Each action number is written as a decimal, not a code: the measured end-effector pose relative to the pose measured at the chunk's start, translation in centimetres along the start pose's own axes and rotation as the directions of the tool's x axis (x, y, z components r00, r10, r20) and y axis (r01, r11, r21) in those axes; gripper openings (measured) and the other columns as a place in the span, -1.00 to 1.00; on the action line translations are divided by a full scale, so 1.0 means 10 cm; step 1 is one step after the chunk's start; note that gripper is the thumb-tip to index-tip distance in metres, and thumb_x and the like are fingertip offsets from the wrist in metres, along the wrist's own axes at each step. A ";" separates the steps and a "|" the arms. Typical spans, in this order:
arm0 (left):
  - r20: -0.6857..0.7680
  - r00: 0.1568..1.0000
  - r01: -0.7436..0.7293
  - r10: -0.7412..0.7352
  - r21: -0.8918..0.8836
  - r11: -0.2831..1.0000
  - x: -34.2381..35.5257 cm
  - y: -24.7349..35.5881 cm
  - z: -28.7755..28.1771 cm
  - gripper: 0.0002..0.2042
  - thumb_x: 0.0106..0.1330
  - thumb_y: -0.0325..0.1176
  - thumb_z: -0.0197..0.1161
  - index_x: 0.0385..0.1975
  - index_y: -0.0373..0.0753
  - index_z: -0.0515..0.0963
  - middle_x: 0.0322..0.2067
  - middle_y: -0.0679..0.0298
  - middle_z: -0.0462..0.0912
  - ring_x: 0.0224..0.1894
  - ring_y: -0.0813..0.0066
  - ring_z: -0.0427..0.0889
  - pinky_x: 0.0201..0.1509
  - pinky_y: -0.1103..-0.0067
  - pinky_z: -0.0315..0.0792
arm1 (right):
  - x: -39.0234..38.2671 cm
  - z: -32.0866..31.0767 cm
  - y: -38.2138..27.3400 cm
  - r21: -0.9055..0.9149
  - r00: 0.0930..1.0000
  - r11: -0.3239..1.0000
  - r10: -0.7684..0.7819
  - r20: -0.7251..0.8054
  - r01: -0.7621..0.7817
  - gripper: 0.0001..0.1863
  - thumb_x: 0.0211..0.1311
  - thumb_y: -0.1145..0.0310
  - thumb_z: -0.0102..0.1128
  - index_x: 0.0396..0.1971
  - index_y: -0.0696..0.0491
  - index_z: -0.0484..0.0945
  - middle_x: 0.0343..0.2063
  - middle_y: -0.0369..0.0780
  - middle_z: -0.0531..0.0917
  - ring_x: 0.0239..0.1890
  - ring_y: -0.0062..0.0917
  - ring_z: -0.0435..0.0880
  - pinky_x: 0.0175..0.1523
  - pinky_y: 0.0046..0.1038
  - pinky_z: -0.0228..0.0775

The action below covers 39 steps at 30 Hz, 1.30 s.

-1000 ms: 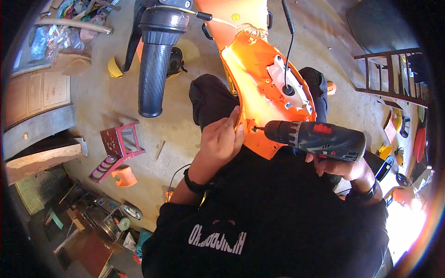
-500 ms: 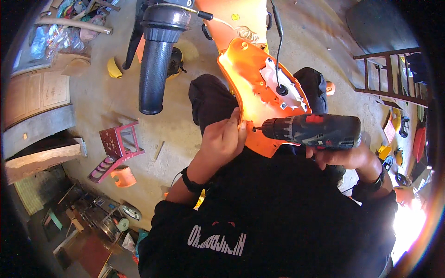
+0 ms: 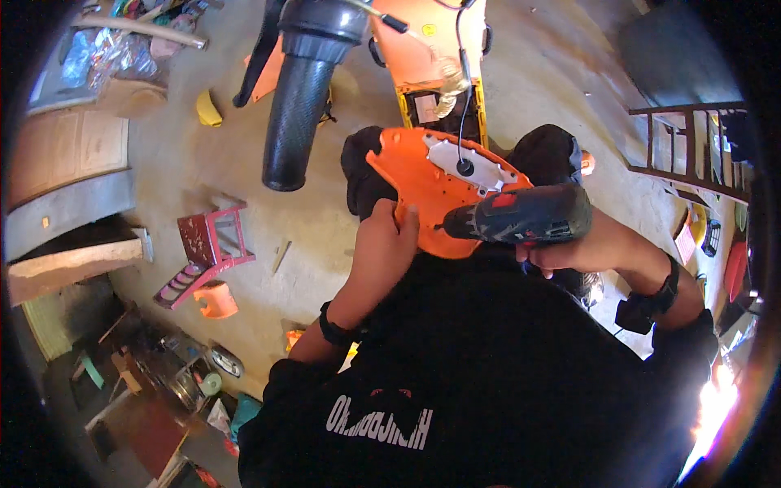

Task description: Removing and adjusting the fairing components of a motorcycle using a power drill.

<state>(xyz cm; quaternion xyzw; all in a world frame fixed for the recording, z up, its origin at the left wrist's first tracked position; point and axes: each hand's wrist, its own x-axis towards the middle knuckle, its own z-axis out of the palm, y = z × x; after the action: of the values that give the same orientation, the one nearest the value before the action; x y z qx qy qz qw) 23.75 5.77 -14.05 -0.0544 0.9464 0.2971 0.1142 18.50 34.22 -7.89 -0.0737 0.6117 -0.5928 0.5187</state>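
The right hand point(image 3: 569, 254) has its grip wrapped around a power drill point(image 3: 529, 215), whose long axis runs nearly crosswise, its bit pointing left. The orange panel point(image 3: 419, 185) lies between the person's knees, left of the drill; the left hand point(image 3: 384, 244), grip pinched on its left edge, is nearer the bit's tip. Whether tip and panel touch cannot be told.

Drill point(image 3: 533, 213) right of panel point(image 3: 415, 180), stool point(image 3: 198, 241) far left
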 end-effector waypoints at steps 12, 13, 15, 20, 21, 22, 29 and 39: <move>0.621 0.777 0.495 -0.097 -0.509 0.704 -0.16 -0.39 0.31 -0.73 0.36 -0.26 0.01 -0.19 -0.36 0.52 -0.46 0.17 0.62 -0.49 0.36 0.62 -0.43 0.48 0.45 | 0.27 -0.08 -0.31 -0.135 0.948 0.950 0.297 0.117 -0.281 -0.67 0.05 0.53 0.23 -0.12 0.11 0.53 -0.46 -0.27 0.63 -0.53 -0.59 0.59 -0.41 -0.49 0.43; 0.550 0.832 0.418 -0.078 -0.528 0.739 -0.19 -0.42 0.39 -0.71 0.38 -0.25 -0.01 -0.19 -0.37 0.52 -0.40 0.11 0.64 -0.37 0.21 0.64 -0.29 0.40 0.47 | 0.31 -0.07 -0.34 -0.175 0.942 0.942 0.310 0.128 -0.286 -0.67 0.11 0.51 0.24 -0.09 0.07 0.50 -0.53 -0.32 0.60 -0.55 -0.62 0.58 -0.45 -0.50 0.41; 0.476 0.878 0.343 -0.055 -0.545 0.765 -0.23 -0.43 0.45 -0.69 0.39 -0.23 -0.03 -0.19 -0.37 0.52 -0.33 0.05 0.66 -0.25 0.07 0.67 -0.16 0.32 0.49 | 0.34 0.03 -0.58 -0.227 0.925 0.914 0.366 0.101 -0.337 -0.64 0.10 0.52 0.22 -0.05 0.06 0.48 -0.54 -0.31 0.60 -0.55 -0.62 0.57 -0.45 -0.50 0.42; 0.399 0.914 0.287 -0.073 -0.507 0.813 -0.28 -0.28 0.36 -0.67 0.41 -0.22 -0.09 -0.22 -0.37 0.53 -0.26 -0.11 0.63 -0.13 -0.09 0.61 -0.01 0.22 0.45 | 0.42 0.16 -0.69 -0.273 0.907 0.888 0.410 0.102 -0.371 -0.56 0.09 0.53 0.20 0.03 0.04 0.42 -0.55 -0.32 0.58 -0.55 -0.60 0.58 -0.42 -0.48 0.49; 0.393 0.916 0.293 -0.082 -0.516 0.805 -0.29 -0.28 0.37 -0.67 0.41 -0.22 -0.09 -0.22 -0.37 0.53 -0.26 -0.11 0.63 -0.13 -0.09 0.61 -0.01 0.22 0.45 | 0.44 0.17 -0.75 -0.258 0.892 0.877 0.441 0.098 -0.405 -0.56 0.09 0.54 0.20 0.03 0.05 0.42 -0.54 -0.31 0.58 -0.55 -0.58 0.58 -0.41 -0.48 0.50; 0.391 0.917 0.272 -0.073 -0.482 0.833 -0.31 -0.28 0.38 -0.68 0.40 -0.24 -0.09 -0.25 -0.37 0.53 -0.28 -0.12 0.63 -0.15 -0.10 0.61 -0.01 0.20 0.45 | 0.46 0.18 -0.79 -0.244 0.877 0.865 0.471 0.095 -0.438 -0.56 0.09 0.55 0.20 0.02 0.05 0.43 -0.54 -0.30 0.58 -0.54 -0.57 0.59 -0.39 -0.48 0.51; 0.344 0.939 0.109 0.015 -0.338 0.935 -0.30 -0.30 0.44 -0.70 0.33 -0.29 -0.03 -0.34 -0.45 0.52 -0.39 -0.15 0.62 -0.27 -0.16 0.61 -0.11 0.11 0.47 | 0.55 0.28 -0.82 -0.273 0.882 0.863 0.463 0.088 -0.425 -0.54 0.06 0.59 0.22 0.02 0.05 0.45 -0.52 -0.28 0.59 -0.52 -0.55 0.61 -0.39 -0.45 0.52; 0.378 0.926 0.145 -0.012 -0.326 0.934 -0.23 -0.33 0.35 -0.69 0.34 -0.27 -0.03 -0.33 -0.43 0.53 -0.38 -0.16 0.62 -0.30 -0.16 0.62 -0.08 0.10 0.47 | 0.37 0.30 -0.63 -0.090 0.874 0.872 0.486 0.028 -0.482 -0.51 0.09 0.53 0.34 0.06 0.03 0.44 -0.41 -0.29 0.62 -0.43 -0.59 0.62 -0.32 -0.46 0.53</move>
<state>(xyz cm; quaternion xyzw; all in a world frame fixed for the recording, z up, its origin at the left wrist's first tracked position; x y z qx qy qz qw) 27.18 5.21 -18.05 -0.0552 0.8372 0.4599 0.2908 15.71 27.92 -4.15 0.0462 0.6208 -0.4173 0.6620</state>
